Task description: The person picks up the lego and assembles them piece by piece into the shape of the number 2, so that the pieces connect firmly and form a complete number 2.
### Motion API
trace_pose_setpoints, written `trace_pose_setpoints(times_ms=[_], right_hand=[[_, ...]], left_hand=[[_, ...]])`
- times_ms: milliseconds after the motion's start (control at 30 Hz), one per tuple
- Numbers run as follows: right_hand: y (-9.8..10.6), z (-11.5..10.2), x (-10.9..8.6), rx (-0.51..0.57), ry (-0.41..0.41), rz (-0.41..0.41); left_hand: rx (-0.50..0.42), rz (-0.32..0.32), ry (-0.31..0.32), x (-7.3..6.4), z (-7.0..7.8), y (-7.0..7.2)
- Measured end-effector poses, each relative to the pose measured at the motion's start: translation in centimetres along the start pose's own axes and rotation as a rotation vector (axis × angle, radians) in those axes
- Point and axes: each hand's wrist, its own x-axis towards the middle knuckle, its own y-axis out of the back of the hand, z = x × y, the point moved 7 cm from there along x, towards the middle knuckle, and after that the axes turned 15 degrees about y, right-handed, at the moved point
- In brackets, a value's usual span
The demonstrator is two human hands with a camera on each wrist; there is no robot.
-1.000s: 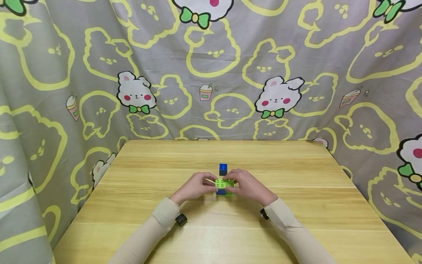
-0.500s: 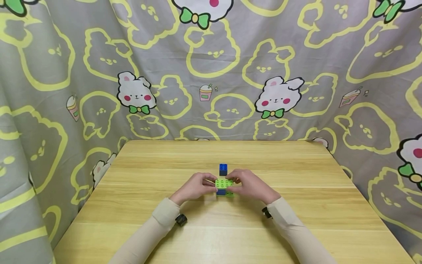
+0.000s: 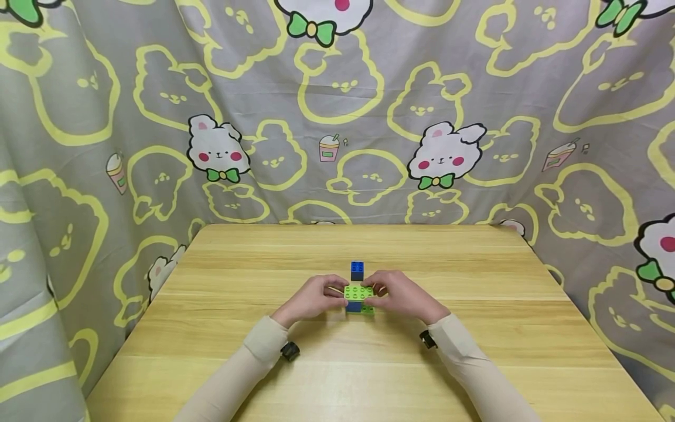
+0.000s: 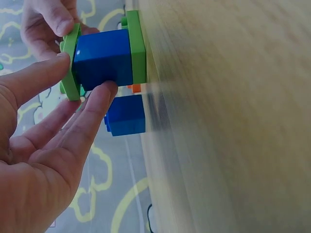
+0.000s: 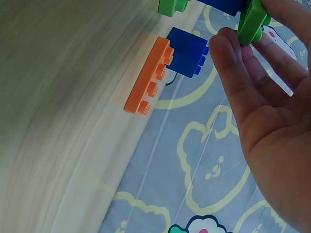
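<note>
In the head view a small stack of toy building bricks stands on the table. A flat light-green brick lies on top, a blue brick sits beneath it, and another flat green brick forms the base. My left hand holds the upper green brick at its left end between thumb and fingers, one fingertip touching the blue brick. At the other end my right hand pinches the same upper brick. Its thumb is mostly cut off in the right wrist view.
Just behind the stack stands a separate blue brick. Near it lies an orange brick, hidden behind my right hand in the head view. The wooden table meets a patterned curtain at its back edge.
My right hand has shifted slightly right, from over the upper green brick to its right end, so more studs show. The left hand and the stack look nearly unmoved.
</note>
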Motion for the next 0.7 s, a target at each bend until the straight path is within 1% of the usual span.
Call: trace_pose_setpoints(times_ms=[367, 700], right_hand=[[-0.09, -0.1, 0.03, 0.0, -0.001, -0.006], [-0.06, -0.35, 0.01, -0.004, 0.001, -0.011]], left_hand=[[0.004, -0.01, 0.005, -0.01, -0.08, -0.06], [0.026, 0.003, 0.007, -0.12, 0.06, -0.04]])
